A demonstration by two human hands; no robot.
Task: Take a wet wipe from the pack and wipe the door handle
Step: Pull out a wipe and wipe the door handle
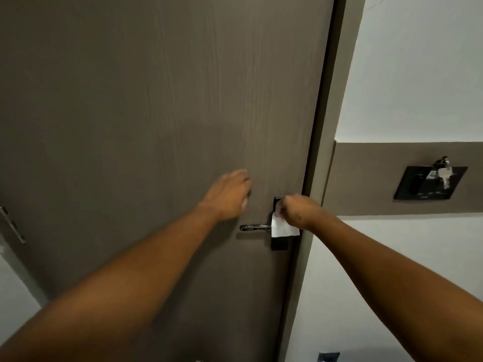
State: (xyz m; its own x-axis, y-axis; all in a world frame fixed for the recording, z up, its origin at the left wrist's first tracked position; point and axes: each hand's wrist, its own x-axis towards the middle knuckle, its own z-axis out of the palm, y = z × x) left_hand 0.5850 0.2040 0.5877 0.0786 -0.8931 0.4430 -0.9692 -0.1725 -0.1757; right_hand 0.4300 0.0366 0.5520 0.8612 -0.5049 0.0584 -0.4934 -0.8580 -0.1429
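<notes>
Against door (156,100), right hand (298,210) grips wipe (282,227) above handle (254,227); left hand (230,195) empty.

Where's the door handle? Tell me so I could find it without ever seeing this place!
Find the big brown door and follow its right edge down to the black lock plate. The door handle is the shiny lever sticking out leftward from it, beside the white wet wipe hanging from the right hand.
</notes>
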